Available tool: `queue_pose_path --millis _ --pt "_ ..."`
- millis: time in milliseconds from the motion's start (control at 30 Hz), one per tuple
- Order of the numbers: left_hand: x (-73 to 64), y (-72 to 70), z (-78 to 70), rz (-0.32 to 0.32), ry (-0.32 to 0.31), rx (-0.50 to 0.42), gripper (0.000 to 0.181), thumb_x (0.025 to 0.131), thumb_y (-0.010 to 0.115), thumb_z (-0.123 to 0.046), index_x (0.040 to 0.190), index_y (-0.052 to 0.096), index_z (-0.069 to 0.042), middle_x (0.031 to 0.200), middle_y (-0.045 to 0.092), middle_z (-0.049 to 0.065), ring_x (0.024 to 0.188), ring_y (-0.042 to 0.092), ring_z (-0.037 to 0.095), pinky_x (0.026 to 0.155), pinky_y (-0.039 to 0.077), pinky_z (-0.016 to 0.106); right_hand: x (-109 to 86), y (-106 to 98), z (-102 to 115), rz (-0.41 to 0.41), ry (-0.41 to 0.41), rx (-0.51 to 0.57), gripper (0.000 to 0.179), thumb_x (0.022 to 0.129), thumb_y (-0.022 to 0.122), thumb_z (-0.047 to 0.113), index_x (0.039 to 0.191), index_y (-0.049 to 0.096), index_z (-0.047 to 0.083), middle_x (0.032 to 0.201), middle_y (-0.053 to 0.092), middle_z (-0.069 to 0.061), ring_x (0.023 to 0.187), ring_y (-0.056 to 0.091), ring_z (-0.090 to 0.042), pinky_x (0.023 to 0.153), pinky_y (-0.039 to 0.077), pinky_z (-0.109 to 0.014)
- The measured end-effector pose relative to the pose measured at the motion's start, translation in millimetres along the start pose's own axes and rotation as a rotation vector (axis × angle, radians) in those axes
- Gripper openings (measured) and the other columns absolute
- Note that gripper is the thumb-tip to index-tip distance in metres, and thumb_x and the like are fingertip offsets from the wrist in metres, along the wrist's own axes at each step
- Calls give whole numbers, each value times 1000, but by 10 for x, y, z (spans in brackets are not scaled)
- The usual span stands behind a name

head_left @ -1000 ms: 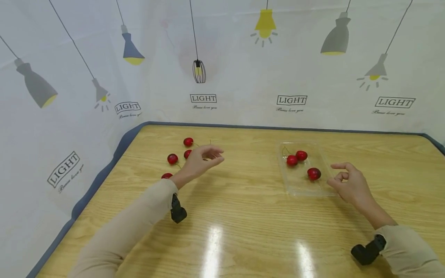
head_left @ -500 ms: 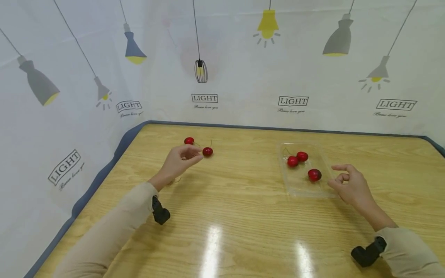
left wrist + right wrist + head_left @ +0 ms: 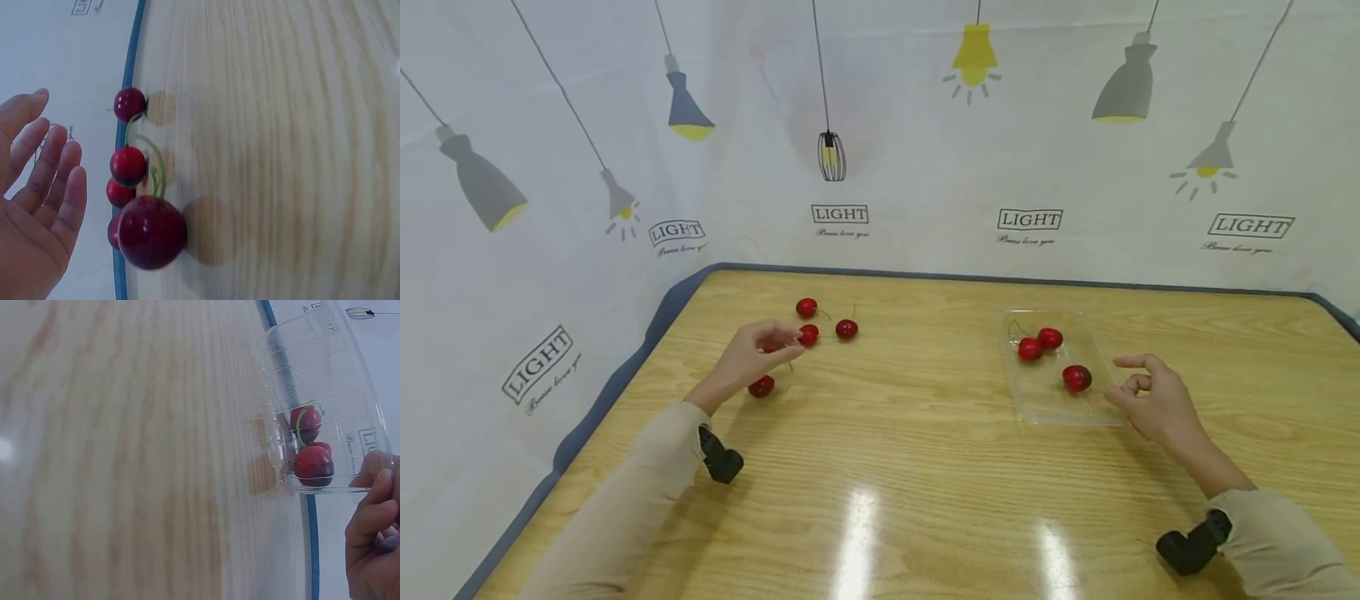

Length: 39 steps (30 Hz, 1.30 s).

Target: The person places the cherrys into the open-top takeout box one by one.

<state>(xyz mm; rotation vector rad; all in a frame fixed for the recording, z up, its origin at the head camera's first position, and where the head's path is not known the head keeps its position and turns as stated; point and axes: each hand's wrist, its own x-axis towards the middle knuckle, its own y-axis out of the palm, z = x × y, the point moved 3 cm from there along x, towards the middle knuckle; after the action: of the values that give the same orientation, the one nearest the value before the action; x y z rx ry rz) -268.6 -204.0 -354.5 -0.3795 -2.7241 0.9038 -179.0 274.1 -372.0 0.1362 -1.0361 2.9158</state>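
Loosely, the fingers of the left hand (image 3: 747, 362) are held apart above the table (image 3: 917, 475), with a gap left between thumb and fingertips. Around them 5 cherries are spread: the front cherry (image 3: 809, 335) is seen right by the fingertips, though whether it is touched cannot be told; the far cherry (image 3: 806, 307) is placed beyond them; the side cherry (image 3: 847, 328) is set to their right; the close cherry (image 3: 762, 386) is found on the person's side of them; and the covered cherry (image 3: 768, 351) is mostly hidden by the hand. Green stems (image 3: 164, 169) are seen in the left wrist view.

By the fingers of the right hand (image 3: 1159, 402), a clear plastic box (image 3: 1037, 404) is pinched at its edge. To the left of those fingers, 3 cherries are contained in it: the dark cherry (image 3: 1077, 378) is nearest to them, while the bright cherry (image 3: 1051, 337) and the stemmed cherry (image 3: 1029, 349) are grouped together farther off. Behind everything, a white sheet (image 3: 910, 108) is printed with hanging lamps.
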Motion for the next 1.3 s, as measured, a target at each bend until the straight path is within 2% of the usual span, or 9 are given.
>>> queue_pose_path --millis 167,533,767,1100,1300 --pt "-39 -48 61 15 -15 21 33 82 64 -22 106 60 0 92 64 11 82 56 21 71 44 32 3 0 -1 2 4 -2 40 85 51 6 120 37 -9 60 47 0 37 31 -8 34 31 -26" --pt "-117 -87 175 50 -74 40 33 83 63 -19 108 59 2 95 62 11 88 57 24 74 47 34 13 3 -8 10 -10 -2 40 85 51 6 119 37 -9 59 46 0 37 32 -7 34 30 -26" --pt "-161 -61 223 87 -82 9 34 83 63 -18 110 58 1 97 60 12 89 56 24 73 47 31 12 2 -17 10 -7 2 40 85 52 6 119 37 -9 60 46 0 37 32 -8 34 31 -26" --pt "-180 -27 288 156 -74 35 37 82 64 -17 112 56 2 99 60 14 92 56 27 80 45 40 11 -3 -18 14 -1 2 41 85 51 7 120 37 -8 59 46 0 37 32 -8 34 31 -26" --pt "-188 -17 314 171 -75 42 37 80 66 -15 113 56 1 97 60 13 91 56 26 76 47 35 8 -3 -12 12 5 1 40 85 51 7 120 37 -8 59 46 1 37 32 -8 35 31 -26"
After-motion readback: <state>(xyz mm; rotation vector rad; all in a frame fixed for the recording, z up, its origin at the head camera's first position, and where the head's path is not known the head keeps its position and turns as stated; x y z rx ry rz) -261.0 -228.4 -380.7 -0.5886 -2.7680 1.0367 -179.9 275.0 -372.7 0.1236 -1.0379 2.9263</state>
